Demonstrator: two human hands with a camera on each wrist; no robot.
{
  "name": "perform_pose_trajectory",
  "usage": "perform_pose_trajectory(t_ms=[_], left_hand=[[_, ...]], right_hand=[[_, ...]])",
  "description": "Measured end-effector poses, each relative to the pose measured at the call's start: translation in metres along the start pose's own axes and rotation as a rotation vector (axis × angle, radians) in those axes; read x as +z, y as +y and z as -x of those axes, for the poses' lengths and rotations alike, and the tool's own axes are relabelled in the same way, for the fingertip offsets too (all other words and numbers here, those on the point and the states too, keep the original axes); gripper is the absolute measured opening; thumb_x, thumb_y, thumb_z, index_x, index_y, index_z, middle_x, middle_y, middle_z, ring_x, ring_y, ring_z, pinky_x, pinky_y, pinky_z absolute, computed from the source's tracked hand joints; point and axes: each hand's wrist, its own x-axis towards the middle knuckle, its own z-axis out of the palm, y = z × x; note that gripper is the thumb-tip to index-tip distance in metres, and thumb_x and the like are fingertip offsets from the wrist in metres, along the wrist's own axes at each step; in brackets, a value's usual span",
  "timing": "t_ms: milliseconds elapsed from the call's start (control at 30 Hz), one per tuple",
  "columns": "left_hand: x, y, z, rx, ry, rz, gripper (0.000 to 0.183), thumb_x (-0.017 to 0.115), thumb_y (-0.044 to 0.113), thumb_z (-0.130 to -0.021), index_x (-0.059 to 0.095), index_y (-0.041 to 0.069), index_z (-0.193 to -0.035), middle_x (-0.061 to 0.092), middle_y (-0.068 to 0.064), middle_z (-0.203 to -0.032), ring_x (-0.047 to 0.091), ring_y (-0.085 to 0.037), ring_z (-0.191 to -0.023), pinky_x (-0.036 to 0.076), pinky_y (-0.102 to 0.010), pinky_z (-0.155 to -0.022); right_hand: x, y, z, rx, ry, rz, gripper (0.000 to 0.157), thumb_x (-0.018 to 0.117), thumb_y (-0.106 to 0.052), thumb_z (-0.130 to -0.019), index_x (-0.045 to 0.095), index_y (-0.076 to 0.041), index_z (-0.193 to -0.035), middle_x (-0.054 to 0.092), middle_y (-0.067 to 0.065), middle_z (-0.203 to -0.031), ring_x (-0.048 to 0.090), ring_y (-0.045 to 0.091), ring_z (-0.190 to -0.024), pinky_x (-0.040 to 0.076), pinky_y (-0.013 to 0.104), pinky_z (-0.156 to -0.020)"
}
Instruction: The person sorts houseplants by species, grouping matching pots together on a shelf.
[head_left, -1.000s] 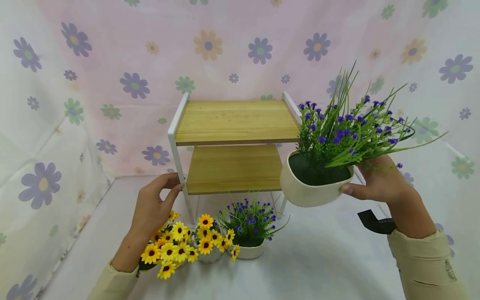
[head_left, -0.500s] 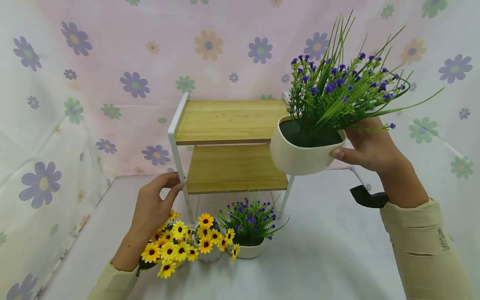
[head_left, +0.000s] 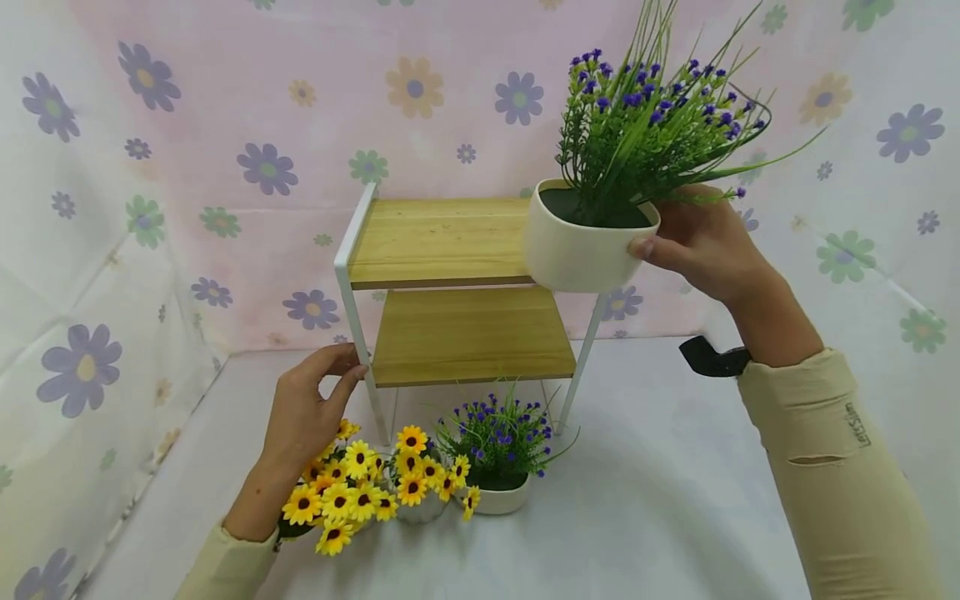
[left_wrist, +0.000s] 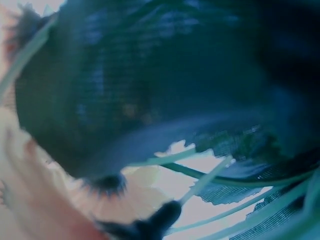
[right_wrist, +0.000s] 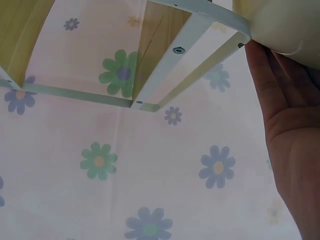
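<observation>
My right hand [head_left: 708, 242] grips the side of a cream flowerpot [head_left: 588, 250] holding purple flowers and long grass blades, thumb on the front. The pot overlaps the right end of the top board [head_left: 442, 242] of a two-tier shelf in the head view. In the right wrist view, the fingers [right_wrist: 272, 80] lie against the pot [right_wrist: 285, 25], right by a corner of the white frame [right_wrist: 200, 35]. My left hand [head_left: 307, 408] pinches the shelf's left front leg [head_left: 355, 325] between thumb and fingers. Leaves [left_wrist: 125, 85] fill most of the left wrist view, blurred.
Yellow sunflowers [head_left: 337, 500] stand below my left wrist, with a second sunflower pot [head_left: 420, 508] beside them. A smaller pot of purple flowers [head_left: 501, 500] sits in front of the shelf. The lower board [head_left: 472, 337] bears nothing. Flower-print cloth [head_left: 255, 100] hangs behind.
My right hand has raised the flowerpot and moved it left, from beside the shelf up to the top board's right end. The left hand stays on the leg.
</observation>
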Motion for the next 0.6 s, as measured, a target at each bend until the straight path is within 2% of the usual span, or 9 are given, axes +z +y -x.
perform_pose_trajectory(t_ms=[300,500,600], left_hand=[[0.001,-0.002,0.0,0.012,0.0,0.004,0.026,0.07,0.008,-0.093,0.068,0.01,-0.119,0.073,-0.004,-0.103,0.07,-0.022,-0.094,0.055,-0.05,-0.086],[0.0,-0.003,0.0,0.009,-0.001,0.006,0.027,0.07,0.007,-0.093,0.068,0.01,-0.119,0.073,-0.004,-0.104,0.07,-0.022,-0.094,0.055,-0.05,-0.087],[0.0,-0.003,0.0,0.008,-0.002,0.006,0.027,0.071,0.007,-0.093,0.068,0.01,-0.119,0.073,-0.004,-0.104,0.07,-0.022,-0.095,0.054,-0.05,-0.087]], right_hand=[[0.0,0.017,-0.018,0.073,0.003,-0.008,0.06,0.064,0.011,-0.087,0.048,-0.004,-0.142,0.055,0.019,-0.135,0.063,0.029,-0.112,0.056,0.03,-0.09],[0.003,0.029,-0.024,0.133,0.049,0.137,0.053,0.067,0.001,-0.091,0.051,-0.009,-0.141,0.059,0.016,-0.121,0.062,0.027,-0.096,0.057,0.021,-0.077],[0.003,0.033,-0.027,0.158,0.05,0.231,0.041,0.065,-0.008,-0.096,0.054,-0.008,-0.135,0.059,0.015,-0.115,0.058,0.027,-0.092,0.052,0.024,-0.071]])
